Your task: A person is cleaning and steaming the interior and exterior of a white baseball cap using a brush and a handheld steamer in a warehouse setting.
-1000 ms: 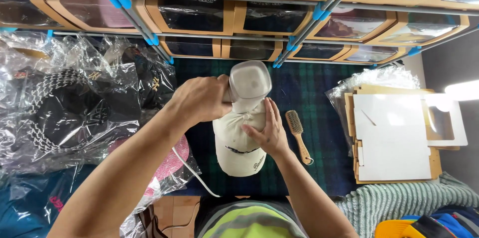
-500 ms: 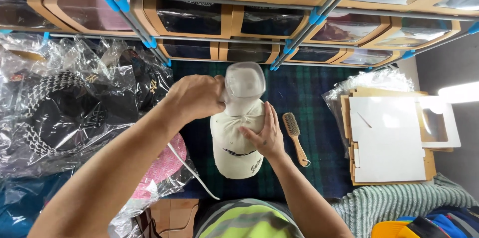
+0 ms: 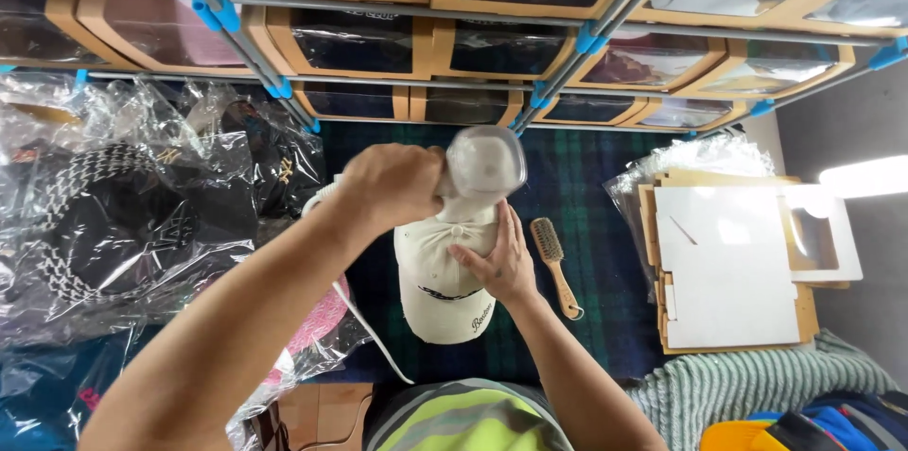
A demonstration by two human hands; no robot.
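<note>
Tan windowed boxes [image 3: 369,40] on shelves, flat white cartons [image 3: 724,271] right

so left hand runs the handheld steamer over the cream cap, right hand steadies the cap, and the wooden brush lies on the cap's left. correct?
One slip: the wooden brush lies on the plaid mat to the right of the cream cap, as the head view shows. The left hand on the handheld steamer and right hand stand.
</note>
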